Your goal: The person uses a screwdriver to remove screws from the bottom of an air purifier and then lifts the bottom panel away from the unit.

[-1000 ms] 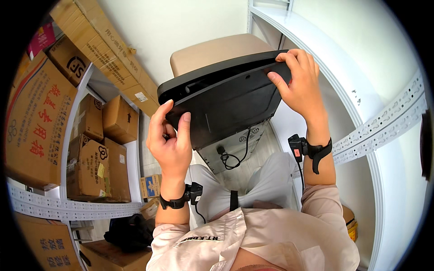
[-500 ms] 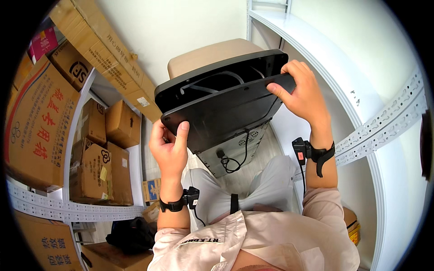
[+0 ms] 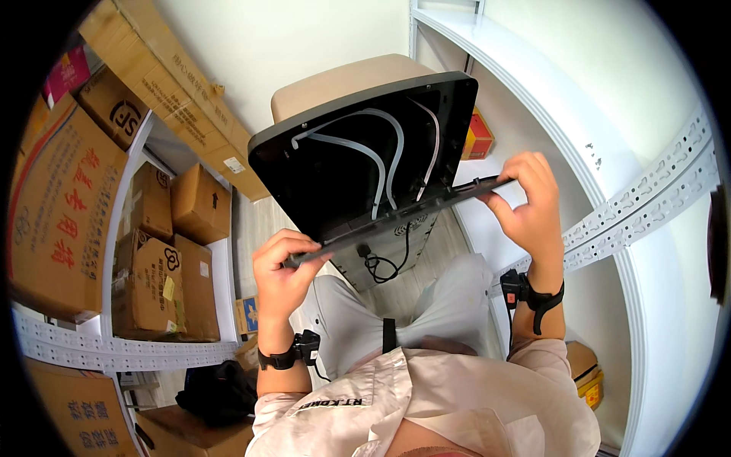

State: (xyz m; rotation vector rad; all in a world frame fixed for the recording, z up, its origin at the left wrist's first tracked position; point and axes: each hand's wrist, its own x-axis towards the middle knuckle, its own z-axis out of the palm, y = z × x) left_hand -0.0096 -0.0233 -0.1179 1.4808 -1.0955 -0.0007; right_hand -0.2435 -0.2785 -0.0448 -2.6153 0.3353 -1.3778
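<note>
Between my hands a thin black panel (image 3: 403,221) is seen nearly edge-on, tilted away from the machine. My left hand (image 3: 283,266) pinches its left end and my right hand (image 3: 527,199) grips its right end. Behind it stands a tall appliance with a beige top (image 3: 350,84) and a black rimmed back, whose dark cavity (image 3: 335,183) lies exposed. Inside, translucent tubes (image 3: 397,145) curve down, and a thinner pale tube (image 3: 435,145) runs at the right. Below the panel a black power cord (image 3: 378,266) loops against the metal lower back. The panel's outer face is hidden.
Cardboard boxes (image 3: 152,282) fill the white shelf at left, and a long carton (image 3: 179,95) leans by the wall. A white metal shelf (image 3: 609,183) stands at right, with a red and yellow box (image 3: 477,137) behind the machine. Black straps with small devices circle both wrists.
The panel's upper edge has swung down and toward me, away from the machine's back. The cavity and its tubes now show widely. Both hands have moved lower, still holding the panel.
</note>
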